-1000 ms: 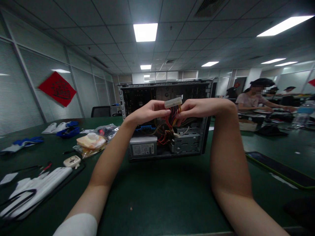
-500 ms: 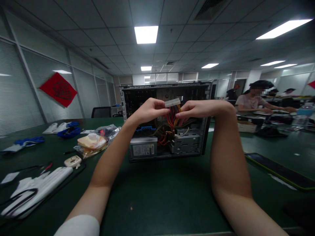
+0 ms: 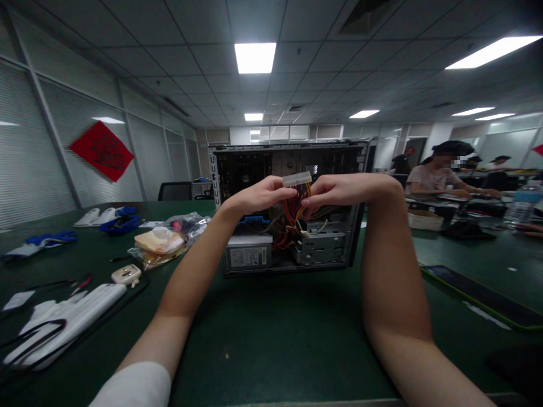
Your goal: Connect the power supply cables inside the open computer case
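Observation:
A long white multi-pin power connector (image 3: 297, 178) is held up in front of an opened computer case (image 3: 288, 271). My left hand (image 3: 265, 194) pinches the connector's left end and the top of its wires between thumb and fingers. From the right, my right hand (image 3: 324, 190) grips the bundle of red, yellow and black wires (image 3: 293, 210) just below the connector. The wires run down into the case, between the silver power supply (image 3: 248, 255) at lower left and a metal drive cage (image 3: 321, 247) at lower right. Fingertips behind the wires are hidden.
Left of the case lie a plastic bag with a beige item (image 3: 159, 242), a small cream gadget (image 3: 126, 275), a white power strip (image 3: 70, 327) and blue-and-white gloves (image 3: 46, 242). A dark green-edged mat (image 3: 483, 294) is at right. A person (image 3: 441, 175) sits beyond it.
The connector's face has tilted slightly while both hands keep hold of it and its wires. The camera view has shifted a little. The case has stayed in place.

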{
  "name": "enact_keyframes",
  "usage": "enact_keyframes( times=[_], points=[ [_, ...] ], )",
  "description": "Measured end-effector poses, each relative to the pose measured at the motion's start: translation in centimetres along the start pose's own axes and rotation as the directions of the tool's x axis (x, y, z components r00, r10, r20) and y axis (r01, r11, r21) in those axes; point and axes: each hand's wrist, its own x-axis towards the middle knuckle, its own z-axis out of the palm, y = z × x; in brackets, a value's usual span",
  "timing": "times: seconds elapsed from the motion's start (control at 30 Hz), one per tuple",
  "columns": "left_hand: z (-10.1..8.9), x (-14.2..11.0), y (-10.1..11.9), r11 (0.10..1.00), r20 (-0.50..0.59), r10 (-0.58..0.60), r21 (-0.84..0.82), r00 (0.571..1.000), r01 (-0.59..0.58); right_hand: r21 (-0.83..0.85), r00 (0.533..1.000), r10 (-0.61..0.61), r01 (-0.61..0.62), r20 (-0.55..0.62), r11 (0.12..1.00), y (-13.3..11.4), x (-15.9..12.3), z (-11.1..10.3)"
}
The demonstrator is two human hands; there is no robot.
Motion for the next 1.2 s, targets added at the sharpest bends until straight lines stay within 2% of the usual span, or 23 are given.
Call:
enact_keyframes(
  times=[0.1, 0.17, 0.37, 0.43, 0.57, 0.8, 0.97, 1.03, 1.2],
  points=[
    [-0.03, 0.15, 0.30, 0.987, 0.078, 0.056, -0.153, 0.995, -0.044, 0.023, 1.000, 0.022, -0.021, -0.016, 1.000, 0.16, -0.04, 0.04],
    [-0.04, 0.28, 0.23, 0.981, 0.053, 0.054, -0.190, 0.997, -0.043, 0.053, 0.999, 0.039, -0.038, -0.019, 0.998, 0.33, -0.10, 0.06],
    [-0.10, 0.50, -0.20, 0.997, -0.033, 0.064, -0.044, 0.997, -0.065, 0.057, 0.997, 0.076, -0.075, -0.013, 0.996, 0.49, -0.06, 0.04],
    [-0.16, 0.42, -0.12, 0.996, -0.018, 0.086, -0.013, 0.996, -0.086, 0.053, 0.997, 0.079, -0.079, -0.004, 0.996, 0.52, -0.07, 0.00],
    [-0.21, 0.30, 0.10, 0.995, 0.053, 0.091, -0.049, 0.994, -0.089, 0.052, 0.997, 0.071, -0.072, 0.019, 0.996, 0.52, -0.12, -0.01],
    [0.51, 0.78, 0.08, 0.994, -0.076, 0.054, -0.088, 0.996, -0.061, -0.016, 0.997, 0.068, -0.068, -0.023, 0.998, 0.47, 0.26, 0.06],
    [0.27, 0.36, 0.51, 0.989, 0.033, 0.059, -0.139, 0.998, -0.054, -0.037, 0.998, 0.063, -0.062, 0.016, 0.997, 0.28, 0.25, -0.04],
    [0.18, 0.17, 0.61, 0.988, 0.044, 0.055, -0.144, 0.997, -0.049, -0.071, 0.998, 0.051, -0.049, 0.029, 0.996, 0.11, 0.24, -0.10],
    [0.44, 0.25, 0.40, 0.993, -0.048, 0.053, -0.103, 0.997, -0.058, -0.067, 1.000, 0.025, -0.024, 0.017, 0.997, 0.18, 0.28, -0.15]
  ],
)
